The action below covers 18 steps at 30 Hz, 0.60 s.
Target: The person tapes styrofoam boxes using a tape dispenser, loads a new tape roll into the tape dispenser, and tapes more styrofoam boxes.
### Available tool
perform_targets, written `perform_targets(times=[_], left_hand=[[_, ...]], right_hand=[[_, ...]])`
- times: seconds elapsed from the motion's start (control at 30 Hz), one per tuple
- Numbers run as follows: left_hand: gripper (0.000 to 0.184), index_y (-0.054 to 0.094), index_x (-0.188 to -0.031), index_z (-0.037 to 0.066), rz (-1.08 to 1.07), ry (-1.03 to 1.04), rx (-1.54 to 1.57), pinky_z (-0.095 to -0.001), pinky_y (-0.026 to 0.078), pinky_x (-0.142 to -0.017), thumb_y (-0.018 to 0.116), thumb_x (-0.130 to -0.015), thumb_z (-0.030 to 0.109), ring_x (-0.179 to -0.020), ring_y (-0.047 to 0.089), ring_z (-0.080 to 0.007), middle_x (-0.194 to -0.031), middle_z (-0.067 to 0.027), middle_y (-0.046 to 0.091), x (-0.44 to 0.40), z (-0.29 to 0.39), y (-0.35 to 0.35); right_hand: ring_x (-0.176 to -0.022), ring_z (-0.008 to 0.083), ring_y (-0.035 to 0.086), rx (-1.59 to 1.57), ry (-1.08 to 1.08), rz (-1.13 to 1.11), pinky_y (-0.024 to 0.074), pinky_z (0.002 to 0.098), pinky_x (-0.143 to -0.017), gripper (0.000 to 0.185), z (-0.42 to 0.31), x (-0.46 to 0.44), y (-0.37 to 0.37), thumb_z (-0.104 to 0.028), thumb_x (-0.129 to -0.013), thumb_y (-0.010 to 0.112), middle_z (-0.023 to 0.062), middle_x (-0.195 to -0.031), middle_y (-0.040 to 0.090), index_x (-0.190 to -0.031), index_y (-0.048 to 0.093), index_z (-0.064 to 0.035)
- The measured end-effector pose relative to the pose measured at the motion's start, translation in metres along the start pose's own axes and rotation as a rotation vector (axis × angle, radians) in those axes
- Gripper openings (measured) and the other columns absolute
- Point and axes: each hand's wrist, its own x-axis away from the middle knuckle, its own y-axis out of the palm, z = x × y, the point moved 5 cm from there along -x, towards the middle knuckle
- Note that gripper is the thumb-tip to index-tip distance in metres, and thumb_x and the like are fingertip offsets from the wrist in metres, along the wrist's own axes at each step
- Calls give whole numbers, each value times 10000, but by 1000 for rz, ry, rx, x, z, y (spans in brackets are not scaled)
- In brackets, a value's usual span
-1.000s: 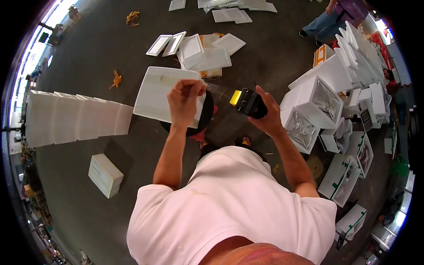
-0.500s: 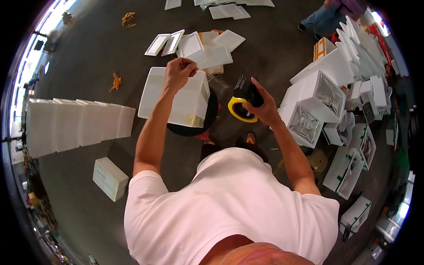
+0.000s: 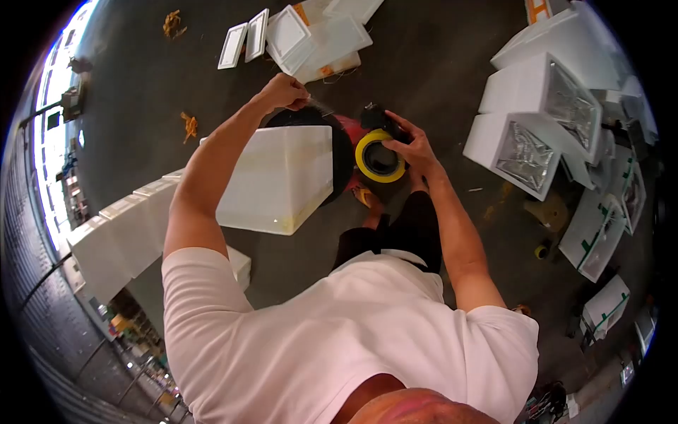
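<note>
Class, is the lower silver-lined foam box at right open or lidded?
Open: no lid covers the lower silver-lined foam box, and its crinkled lining shows within the rim. What lies beneath cannot be told.

From my torso (image 3: 346, 332), both bare arms reach forward. My left arm (image 3: 219, 162) extends farther from it, bent at the elbow, the left hand (image 3: 284, 93) closed in a pinch. My right hand (image 3: 413, 150) curls in a grip, nearer the torso.
</note>
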Motion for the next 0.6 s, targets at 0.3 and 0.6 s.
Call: perform_targets(times=[0.3,0.6], left_hand=[[143,679,-887,-6,-210,-374,-7,-286,589,-636,678,-885,138,-713,676,-153,-833,-106,702,-117,-98,51],[253,686,-914,32,-331,-269,-779,-262,548,-547,767,-791,238,-648,653,-139,-837,-98,695,-130,-133,72]], right_hand=[[-1033,106,582,-108,191,-47,470,251,-924,613,136,-61,-46,-23,-768,715,41,-1204,622,-1354,547,-80],[-1017,122,601,-207,414,-149,484,255,-917,626,188,-72,-49,-27,-746,701,56,-1171,641,-1351,554,-95]])
